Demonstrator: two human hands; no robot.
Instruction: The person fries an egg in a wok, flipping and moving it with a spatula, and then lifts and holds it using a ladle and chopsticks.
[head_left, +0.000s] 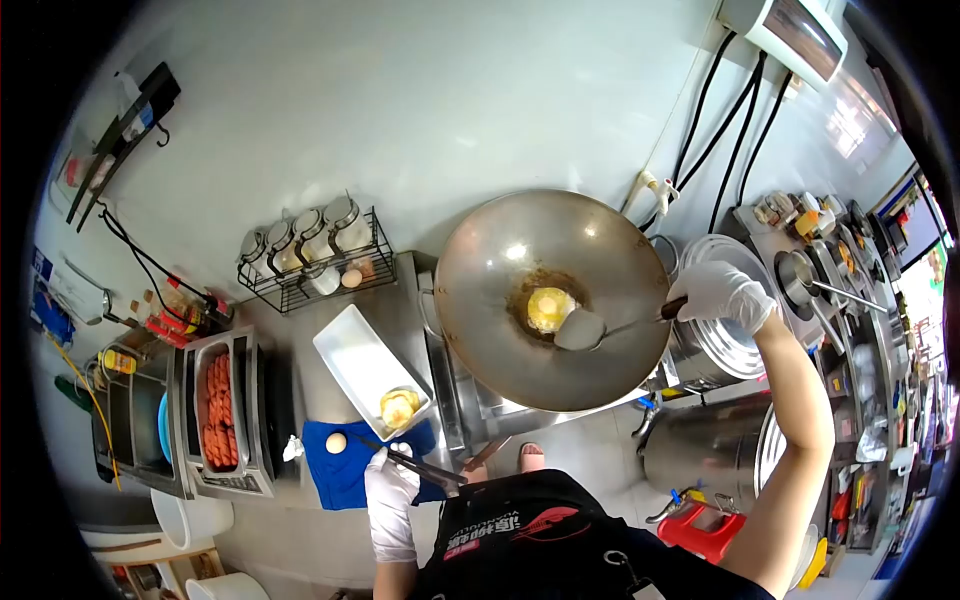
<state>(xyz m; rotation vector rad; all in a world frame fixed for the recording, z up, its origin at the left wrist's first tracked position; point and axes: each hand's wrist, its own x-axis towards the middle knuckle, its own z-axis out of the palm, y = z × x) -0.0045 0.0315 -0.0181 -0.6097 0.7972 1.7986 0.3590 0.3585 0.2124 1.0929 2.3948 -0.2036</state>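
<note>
A large wok (610, 240) holds a fried egg (550, 309) in a little brown oil at its centre. My right hand (725, 296), in a white glove, grips the dark handle of a spatula (581, 330), whose blade touches the egg's lower right edge. My left hand (392, 490), also gloved, is closed around dark tongs (440, 472) over a blue cloth (345, 483). One whole egg (336, 442) rests on that cloth. Just above my left hand, fried eggs (399, 407) lie in the near end of a white tray (350, 350).
A wire rack (318, 283) with lidded jars stands against the wall. Left of the cloth is a metal tray of red sausages (219, 411). Large steel pots (700, 455) and a red stool (700, 530) are at the right, with cables (742, 125) above.
</note>
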